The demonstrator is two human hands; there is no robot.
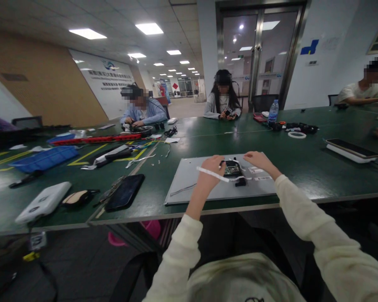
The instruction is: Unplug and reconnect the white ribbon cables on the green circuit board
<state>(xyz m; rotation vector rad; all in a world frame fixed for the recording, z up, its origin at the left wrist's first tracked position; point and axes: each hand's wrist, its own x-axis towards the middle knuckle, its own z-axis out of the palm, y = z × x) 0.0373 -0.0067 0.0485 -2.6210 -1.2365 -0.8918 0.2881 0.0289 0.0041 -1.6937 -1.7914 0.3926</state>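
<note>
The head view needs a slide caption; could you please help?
Left hand and right hand flanking a circuit board, grey panel beneath.

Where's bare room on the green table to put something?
There's bare green table between the grey board and the white box on the right, and a narrower patch between the board and dark phone. It's crowded around the blue tray.

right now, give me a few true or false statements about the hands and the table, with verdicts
1. The left hand is over the grey panel. True.
2. The dark phone lies on the grey panel. False: the dark phone lies on the green table, left of the panel.
3. The circuit board sits between the left hand and the right hand. True.
4. The blue tray is right of both hands. False: the blue tray is left of them.
5. A bottle stands on the table. True.
</note>
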